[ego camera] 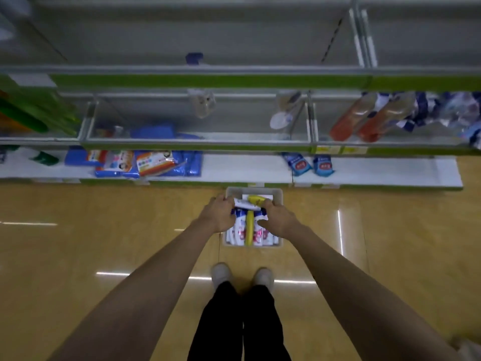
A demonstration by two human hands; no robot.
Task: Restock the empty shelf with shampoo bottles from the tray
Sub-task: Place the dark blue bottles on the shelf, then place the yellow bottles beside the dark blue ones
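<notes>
A white tray (253, 191) with a yellow handle (250, 225) stands on the floor in front of the shelves. It holds several white shampoo bottles (260, 234) with blue caps and red labels. My left hand (220, 214) reaches into the tray's left side and its fingers curl round a bottle. My right hand (277, 220) reaches in from the right and grips a bottle (247, 204) lying across the top near the yellow handle. Above, the middle shelf (197, 138) with a clear front rail is almost bare. The top shelf (182, 43) is bare too.
The bottom shelf (242, 168) carries blue and orange packs at left and two blue pouches (308, 165) at right. Orange-red bottles (364, 118) lie on the middle shelf at right, green items at far left. My feet (242, 276) stand on the glossy wooden floor behind the tray.
</notes>
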